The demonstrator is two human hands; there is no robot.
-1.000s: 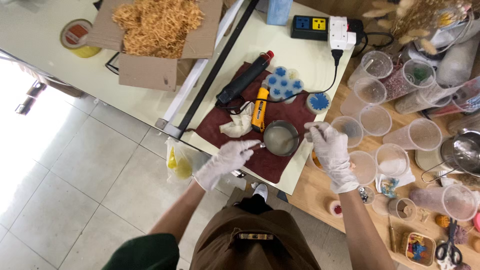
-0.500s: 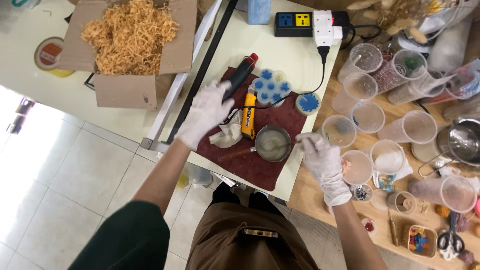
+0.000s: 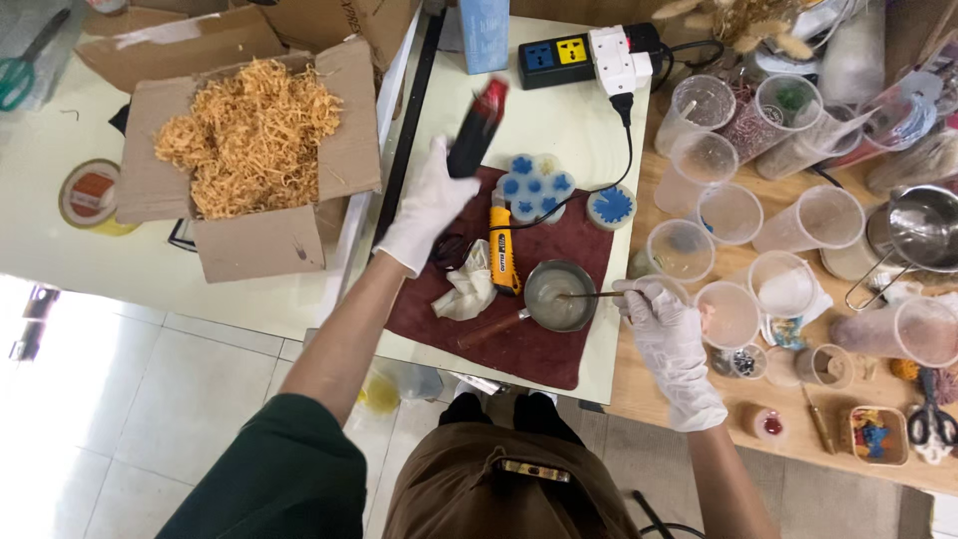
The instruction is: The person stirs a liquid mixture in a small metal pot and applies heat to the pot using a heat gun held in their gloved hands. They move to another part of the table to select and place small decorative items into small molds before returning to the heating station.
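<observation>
My left hand (image 3: pixel 429 205), in a white glove, grips a black heat gun (image 3: pixel 475 130) with a red tip and holds it lifted above the dark red cloth (image 3: pixel 554 349). My right hand (image 3: pixel 667 329), also gloved, pinches a thin stirring stick (image 3: pixel 589 294) whose end rests in a small metal pot (image 3: pixel 559 296) with a wooden handle. A yellow utility knife (image 3: pixel 502 243) and a crumpled white tissue (image 3: pixel 469 289) lie next to the pot. A flower-shaped mould (image 3: pixel 536 186) with blue pieces and a round blue piece (image 3: pixel 610 206) sit on the cloth's far side.
A cardboard box (image 3: pixel 254 245) of orange shredded paper stands at the left. A power strip (image 3: pixel 574 50) lies at the back. Several clear plastic cups (image 3: pixel 731 212) crowd the wooden table (image 3: pixel 659 399) at right, with a metal pot (image 3: pixel 923 230), scissors (image 3: pixel 933 419) and a tape roll (image 3: pixel 92 195).
My left hand left the pot's handle, reached to the heat gun, closed on it and raised it off the cloth. My right hand stayed at the stirring stick.
</observation>
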